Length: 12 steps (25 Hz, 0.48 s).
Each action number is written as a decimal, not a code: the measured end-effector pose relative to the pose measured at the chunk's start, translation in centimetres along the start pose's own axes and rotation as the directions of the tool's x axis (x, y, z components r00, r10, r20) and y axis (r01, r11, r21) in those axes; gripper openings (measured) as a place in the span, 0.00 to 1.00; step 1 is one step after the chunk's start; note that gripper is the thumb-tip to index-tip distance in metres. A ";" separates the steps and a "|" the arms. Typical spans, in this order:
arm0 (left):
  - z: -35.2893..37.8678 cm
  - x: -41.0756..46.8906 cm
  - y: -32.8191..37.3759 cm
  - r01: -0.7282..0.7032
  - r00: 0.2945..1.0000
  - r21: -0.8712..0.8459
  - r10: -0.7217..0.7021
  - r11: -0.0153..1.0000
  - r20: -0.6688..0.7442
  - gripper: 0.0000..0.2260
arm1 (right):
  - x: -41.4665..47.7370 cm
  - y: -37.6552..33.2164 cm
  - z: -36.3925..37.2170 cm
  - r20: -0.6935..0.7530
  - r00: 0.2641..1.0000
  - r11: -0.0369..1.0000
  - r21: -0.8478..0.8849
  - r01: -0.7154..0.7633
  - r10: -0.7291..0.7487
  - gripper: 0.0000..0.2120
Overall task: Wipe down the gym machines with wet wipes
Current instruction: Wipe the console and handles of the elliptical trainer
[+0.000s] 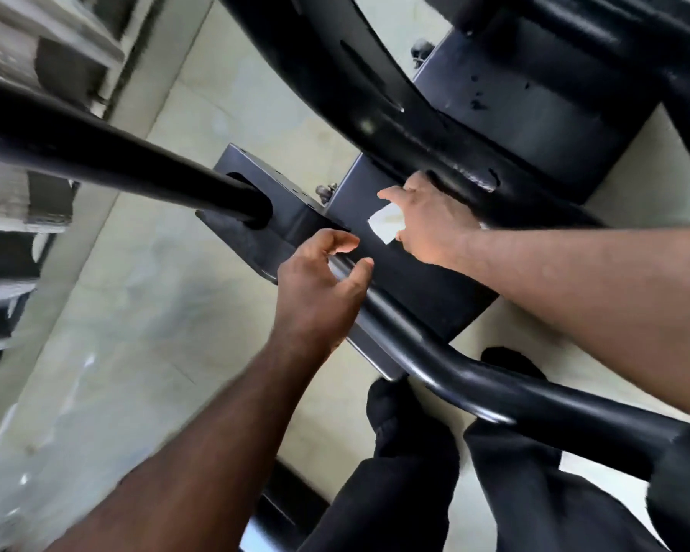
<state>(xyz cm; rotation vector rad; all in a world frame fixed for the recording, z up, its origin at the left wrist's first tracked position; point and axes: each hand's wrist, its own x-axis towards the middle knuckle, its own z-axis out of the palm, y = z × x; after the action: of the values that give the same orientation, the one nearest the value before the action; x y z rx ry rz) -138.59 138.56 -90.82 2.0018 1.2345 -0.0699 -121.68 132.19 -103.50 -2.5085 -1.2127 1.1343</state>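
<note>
Black-painted steel is filling most of the scene: a gym machine frame (395,125) is sprawling over a pale tiled floor (144,312), and I'm taking its flat dark base plate (427,280) as the landmark. Beyond the plate, a broad curved beam (335,73) is sweeping across the top of the frame. To the plate's left, a thick round tube (116,161) is running into a slot in a boxy bracket (271,217) that is touching the plate's edge. Along the plate's near side, a bent glossy bar (475,376) is crossing from the bracket toward the lower right. Near that bar, just short of the plate, the person's feet in black socks (399,416) and dark trousers (395,503) are standing on the tiles. Farther left of the plate, blurred grey equipment (24,65) is sitting well apart from it. The right hand (427,221) is reaching over the plate's far end, fingers pinching a white wet wipe (385,221) and pressing it against the plate's dark surface, just beside the beam's lower edge. The left hand (319,280) is hovering at the plate's near left corner, fingers curled loosely around the bent bar with a gap between thumb and fingertips, grasping nothing firmly. A small bolt (325,191) is sticking up at the plate's far left corner, beside the bracket.
</note>
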 end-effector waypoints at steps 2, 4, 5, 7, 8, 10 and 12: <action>0.1 0.1 -0.6 0.004 0.999 -0.034 -0.006 0.999 -0.045 0.10 | 1.9 -0.2 1.0 0.005 0.999 0.994 -0.102 0.038 -0.038 0.27; -0.5 -0.4 -0.3 0.038 0.998 -0.063 -0.041 0.997 -0.052 0.10 | 2.6 -0.3 0.7 -0.009 1.000 0.993 -0.117 0.008 -0.009 0.15; -0.9 -1.0 0.1 0.061 0.997 -0.076 -0.064 0.995 -0.043 0.09 | 2.2 -0.3 0.2 -0.030 0.999 0.998 -0.060 -0.036 0.035 0.11; -2.3 -2.3 1.7 0.096 0.995 -0.098 -0.100 0.990 -0.027 0.08 | -0.4 -0.3 -1.9 -0.069 0.986 0.968 0.215 -0.131 0.149 0.07; -3.1 -3.1 3.0 0.109 0.994 -0.114 -0.112 0.987 -0.016 0.08 | -2.6 -0.2 -3.6 -0.070 0.975 0.911 0.377 -0.169 0.210 0.06; -4.7 -5.0 6.9 0.121 0.993 -0.164 -0.120 0.979 0.015 0.08 | -8.7 -0.1 -8.2 -0.013 0.949 0.703 0.675 -0.224 0.315 0.06; -6.4 -7.0 12.1 0.122 0.992 -0.239 -0.116 0.963 0.039 0.10 | -15.9 -0.3 -13.8 0.037 0.939 0.450 0.871 -0.199 0.343 0.10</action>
<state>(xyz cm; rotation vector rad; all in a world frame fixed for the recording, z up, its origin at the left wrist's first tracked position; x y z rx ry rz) -134.96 134.58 -76.39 1.7125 1.2826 -0.0031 -118.71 123.61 -84.47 -1.8964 -0.0394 1.1686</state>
